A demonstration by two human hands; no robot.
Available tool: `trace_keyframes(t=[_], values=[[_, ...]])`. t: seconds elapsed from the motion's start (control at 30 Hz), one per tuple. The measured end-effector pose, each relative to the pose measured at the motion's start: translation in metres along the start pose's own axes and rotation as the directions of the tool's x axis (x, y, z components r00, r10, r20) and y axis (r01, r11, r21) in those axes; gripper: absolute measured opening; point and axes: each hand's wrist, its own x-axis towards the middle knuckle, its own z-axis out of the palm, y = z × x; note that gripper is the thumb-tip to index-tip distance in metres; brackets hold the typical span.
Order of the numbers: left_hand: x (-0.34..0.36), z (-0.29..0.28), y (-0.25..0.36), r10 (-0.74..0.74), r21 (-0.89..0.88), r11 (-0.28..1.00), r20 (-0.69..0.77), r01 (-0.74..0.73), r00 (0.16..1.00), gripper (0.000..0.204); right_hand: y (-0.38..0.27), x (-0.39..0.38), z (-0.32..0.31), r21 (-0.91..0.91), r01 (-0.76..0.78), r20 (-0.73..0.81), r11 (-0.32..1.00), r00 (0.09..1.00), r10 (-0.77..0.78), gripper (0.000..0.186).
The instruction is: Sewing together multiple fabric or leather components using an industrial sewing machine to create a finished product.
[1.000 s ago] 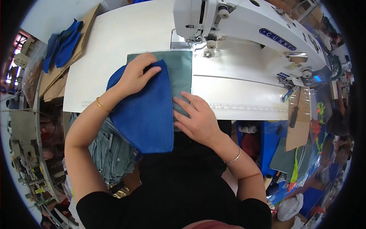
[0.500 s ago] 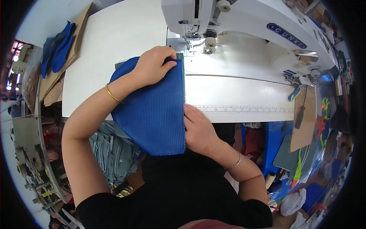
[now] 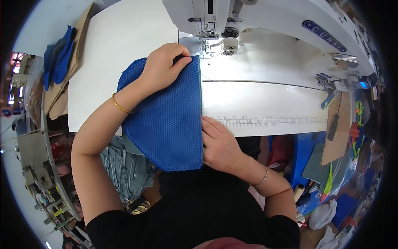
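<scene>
A large blue textured fabric piece (image 3: 166,124), straight along its right side and curved on the left, lies partly on the white table and hangs over its front edge. A thin line of green material shows under its straight side. My left hand (image 3: 166,66) pinches the fabric's far end near the corner, thumb and fingers closed. Lower down, my right hand (image 3: 219,145) holds the straight side by the table's front edge, its fingertips partly behind the cloth. The sewing machine's needle area (image 3: 211,43) stands just beyond the far corner of the fabric.
The white sewing machine arm (image 3: 282,25) spans the far right. A printed ruler (image 3: 269,120) runs along the table's front. Scissors (image 3: 327,101) and a screwdriver (image 3: 333,126) lie at the right. Stacked grey-green pieces (image 3: 126,166) sit below left; blue scraps (image 3: 59,58) lie on cardboard.
The blue fabric's far end now covers the green layer that showed beyond it. My left hand has moved slightly away with that end; my right hand keeps its place on the side.
</scene>
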Motion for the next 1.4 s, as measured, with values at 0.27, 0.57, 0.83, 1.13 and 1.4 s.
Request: trace_keyframes(t=[0.27, 0.57, 0.83, 1.13, 1.4], values=[[0.004, 0.005, 0.003, 0.080, 0.061, 0.995, -0.055, -0.077, 0.995, 0.011, 0.005, 0.004, -0.011, 0.014, 0.031, 0.031, 0.999, 0.999, -0.031, 0.019], [0.000, 0.007, -0.001, 0.070, 0.084, 0.994, -0.040, -0.066, 0.997, 0.011, 0.054, 0.052, -0.033, -0.084, -0.125, -0.100, 0.989, 0.988, 0.117, 0.029], [0.002, 0.006, 0.000, 0.091, 0.086, 0.993, -0.055, -0.086, 0.994, 0.011, 0.075, 0.060, -0.020, -0.240, -0.088, 0.049, 0.967, 0.993, 0.103, 0.051], [0.000, 0.011, -0.009, 0.097, 0.110, 0.990, -0.056, -0.090, 0.994, 0.014, 0.074, 0.066, -0.011, -0.288, -0.052, 0.074, 0.956, 0.994, 0.076, 0.053], [-0.044, -0.122, -0.015, 0.005, -0.065, 0.998, -0.159, -0.016, 0.987, 0.019, 0.078, 0.064, -0.026, -0.328, -0.088, 0.079, 0.941, 0.990, 0.120, 0.042]])
